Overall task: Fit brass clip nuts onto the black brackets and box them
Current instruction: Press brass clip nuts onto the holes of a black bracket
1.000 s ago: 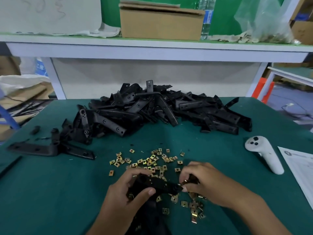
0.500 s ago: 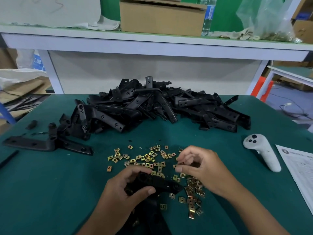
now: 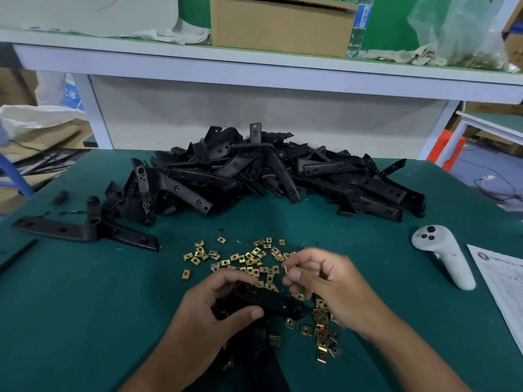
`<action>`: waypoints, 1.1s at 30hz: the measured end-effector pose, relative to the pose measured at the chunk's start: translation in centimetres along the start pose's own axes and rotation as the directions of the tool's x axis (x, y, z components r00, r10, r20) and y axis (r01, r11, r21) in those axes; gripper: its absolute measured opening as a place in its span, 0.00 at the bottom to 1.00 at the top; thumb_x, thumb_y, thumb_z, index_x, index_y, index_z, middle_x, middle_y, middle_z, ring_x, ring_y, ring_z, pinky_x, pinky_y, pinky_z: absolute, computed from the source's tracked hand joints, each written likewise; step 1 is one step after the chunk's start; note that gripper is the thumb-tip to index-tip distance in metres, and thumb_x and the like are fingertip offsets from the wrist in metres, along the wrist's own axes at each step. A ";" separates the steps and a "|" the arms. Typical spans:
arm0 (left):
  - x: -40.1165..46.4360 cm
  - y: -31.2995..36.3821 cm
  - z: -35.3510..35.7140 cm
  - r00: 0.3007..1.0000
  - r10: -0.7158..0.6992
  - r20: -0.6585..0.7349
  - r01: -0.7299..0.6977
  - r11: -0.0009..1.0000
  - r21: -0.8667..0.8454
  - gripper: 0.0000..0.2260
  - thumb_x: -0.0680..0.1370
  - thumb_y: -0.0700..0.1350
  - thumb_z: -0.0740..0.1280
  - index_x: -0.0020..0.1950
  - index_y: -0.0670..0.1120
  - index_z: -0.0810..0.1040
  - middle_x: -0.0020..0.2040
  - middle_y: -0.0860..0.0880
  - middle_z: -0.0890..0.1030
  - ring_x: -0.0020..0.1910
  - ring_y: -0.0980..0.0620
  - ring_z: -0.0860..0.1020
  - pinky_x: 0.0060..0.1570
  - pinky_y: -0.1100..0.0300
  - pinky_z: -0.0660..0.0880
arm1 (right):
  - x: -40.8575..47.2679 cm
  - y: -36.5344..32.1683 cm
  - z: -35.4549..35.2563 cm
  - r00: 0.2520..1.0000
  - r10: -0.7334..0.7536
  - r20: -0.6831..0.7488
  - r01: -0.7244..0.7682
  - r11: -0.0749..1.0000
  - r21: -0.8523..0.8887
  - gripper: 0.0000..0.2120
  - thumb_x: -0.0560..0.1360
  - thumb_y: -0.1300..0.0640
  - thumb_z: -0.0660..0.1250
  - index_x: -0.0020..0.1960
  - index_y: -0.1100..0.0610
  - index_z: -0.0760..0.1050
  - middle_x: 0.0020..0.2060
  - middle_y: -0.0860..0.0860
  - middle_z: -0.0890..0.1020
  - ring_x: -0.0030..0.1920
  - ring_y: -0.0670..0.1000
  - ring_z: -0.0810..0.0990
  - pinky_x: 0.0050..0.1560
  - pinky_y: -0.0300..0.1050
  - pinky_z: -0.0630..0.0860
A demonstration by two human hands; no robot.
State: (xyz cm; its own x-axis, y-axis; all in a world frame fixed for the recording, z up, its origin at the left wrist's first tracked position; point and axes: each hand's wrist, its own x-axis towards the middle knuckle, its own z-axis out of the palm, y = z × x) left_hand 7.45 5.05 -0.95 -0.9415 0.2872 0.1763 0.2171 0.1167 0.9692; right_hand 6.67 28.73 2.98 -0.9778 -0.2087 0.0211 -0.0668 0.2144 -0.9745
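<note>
Nearest the camera, a black bracket (image 3: 266,304) is gripped by the left hand (image 3: 209,318), thumb curled over its near face and fingers (image 3: 226,278) wrapped round the far side; bracket held just above the bench (image 3: 70,306), free end w/ hole pointing right. The right hand (image 3: 331,290) is raised just beside that end, thumb and forefinger pressed together on one brass clip nut (image 3: 286,269); other fingers loosely curled. Nut is apart from the bracket, not yet seated.

Step judged: fitting stage, nut picked and being oriented. Next move prob. calls for the nut's open side to be lined up w/ the bracket edge near the hole, then slid on until its thread sits over the hole; bracket to be held steady by left hand. Which way the nut faces can't be told, too small.

Loose clip nuts (image 3: 249,258) are scattered on the bench under and beyond both hands, more by the right wrist. A lone bracket pair (image 3: 85,233) lies to the left. A white controller (image 3: 444,256) and a printed sheet (image 3: 503,284) lie at right. Farther back, the bracket pile (image 3: 268,176) awaits. On the shelf behind, a cardboard box (image 3: 280,24) is seen; boxing not yet begun for this piece.
</note>
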 end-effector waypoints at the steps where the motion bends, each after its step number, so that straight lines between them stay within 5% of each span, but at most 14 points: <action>1: 0.0 -0.1 0.0 1.000 0.007 -0.001 -0.007 1.000 -0.001 0.14 0.70 0.49 0.78 0.52 0.60 0.83 0.49 0.53 0.86 0.47 0.56 0.84 0.44 0.67 0.80 | 0.0 0.0 -0.1 1.000 0.020 0.007 -0.020 1.000 0.023 0.13 0.75 0.49 0.69 0.55 0.55 0.80 0.43 0.49 0.86 0.42 0.45 0.83 0.41 0.37 0.77; 6: -0.2 -0.2 0.1 0.999 -0.015 0.034 0.019 0.993 -0.119 0.15 0.73 0.52 0.75 0.58 0.54 0.79 0.47 0.53 0.83 0.42 0.54 0.82 0.42 0.64 0.78 | 0.0 0.2 0.0 0.988 0.132 0.075 -0.147 0.955 0.257 0.11 0.76 0.54 0.69 0.54 0.60 0.76 0.43 0.48 0.82 0.42 0.44 0.79 0.42 0.38 0.75; 10: -0.5 -0.4 -0.1 0.998 -0.045 0.039 0.052 0.983 -0.176 0.17 0.73 0.52 0.70 0.60 0.51 0.75 0.41 0.51 0.75 0.37 0.48 0.72 0.38 0.54 0.71 | -0.1 0.3 0.5 0.989 0.108 0.105 -0.135 0.946 0.296 0.06 0.76 0.56 0.69 0.49 0.58 0.75 0.38 0.48 0.80 0.41 0.47 0.77 0.39 0.39 0.74; 16: -0.5 -0.3 0.1 0.998 -0.045 0.046 0.052 0.984 -0.169 0.16 0.72 0.52 0.69 0.59 0.52 0.76 0.40 0.50 0.74 0.35 0.50 0.70 0.37 0.53 0.70 | 0.0 0.2 0.9 0.982 0.146 0.117 -0.179 0.910 0.374 0.09 0.75 0.58 0.69 0.54 0.60 0.77 0.40 0.48 0.82 0.34 0.41 0.72 0.32 0.35 0.66; 20: -0.5 -0.2 0.0 0.998 -0.036 0.054 0.042 0.992 -0.121 0.16 0.72 0.53 0.72 0.58 0.53 0.76 0.39 0.53 0.76 0.35 0.53 0.73 0.35 0.58 0.73 | 0.1 0.4 0.6 0.983 0.168 0.076 -0.184 0.919 0.349 0.08 0.75 0.57 0.71 0.53 0.56 0.80 0.36 0.41 0.79 0.34 0.41 0.70 0.32 0.35 0.67; 24: -0.5 0.1 0.2 0.998 -0.028 0.060 0.029 0.999 -0.030 0.18 0.69 0.55 0.78 0.55 0.57 0.76 0.44 0.54 0.82 0.38 0.58 0.80 0.37 0.64 0.77 | 0.1 0.2 0.5 0.987 0.134 0.084 -0.154 0.939 0.308 0.09 0.75 0.54 0.70 0.54 0.51 0.84 0.38 0.39 0.81 0.39 0.37 0.77 0.33 0.34 0.67; 29: -0.4 0.1 0.2 0.999 -0.033 0.033 0.032 0.999 0.013 0.20 0.66 0.63 0.78 0.53 0.60 0.76 0.45 0.54 0.83 0.40 0.58 0.80 0.39 0.65 0.77 | -0.1 0.2 0.5 0.988 0.119 0.100 -0.137 0.971 0.197 0.11 0.73 0.47 0.73 0.54 0.49 0.81 0.47 0.50 0.87 0.46 0.43 0.80 0.37 0.34 0.71; 33: -0.4 0.1 0.3 0.999 -0.035 0.007 0.035 0.999 0.012 0.25 0.64 0.68 0.78 0.54 0.59 0.76 0.43 0.54 0.82 0.38 0.59 0.78 0.38 0.64 0.76 | -0.2 0.2 0.8 0.983 0.141 0.122 -0.155 0.980 0.121 0.13 0.80 0.48 0.64 0.61 0.54 0.74 0.56 0.50 0.86 0.42 0.40 0.75 0.37 0.33 0.71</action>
State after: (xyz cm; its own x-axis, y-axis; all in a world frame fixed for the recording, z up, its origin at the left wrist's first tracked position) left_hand 7.95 5.24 -0.99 -0.9468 0.2894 0.1408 0.1867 0.1377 0.9727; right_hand 6.97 28.01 2.56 -0.9458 -0.2913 -0.1437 0.1105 0.1274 -0.9857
